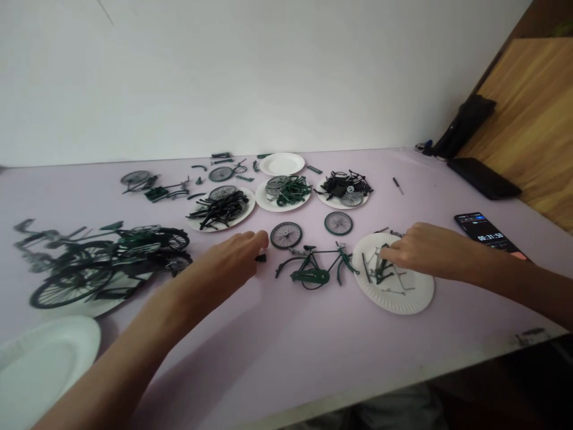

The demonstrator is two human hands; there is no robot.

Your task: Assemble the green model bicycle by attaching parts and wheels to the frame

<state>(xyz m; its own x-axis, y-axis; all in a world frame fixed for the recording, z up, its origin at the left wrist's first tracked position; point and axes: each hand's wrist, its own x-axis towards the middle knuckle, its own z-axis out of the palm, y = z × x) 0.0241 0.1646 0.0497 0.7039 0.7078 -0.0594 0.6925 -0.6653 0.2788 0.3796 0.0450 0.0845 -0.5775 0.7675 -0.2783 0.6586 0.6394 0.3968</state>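
A green model bicycle frame lies on the table without wheels. Two loose wheels rest just behind it. My left hand is closed left of the frame, with a small dark part showing at its fingertips; whether it grips that part is hard to tell. My right hand has its fingers pinched together over a white paper plate of small green and metal parts. Anything between those fingers is too small to make out.
Assembled model bicycles stand at the left, near a white plate. Plates of parts line the back. A screwdriver and a phone lie at the right.
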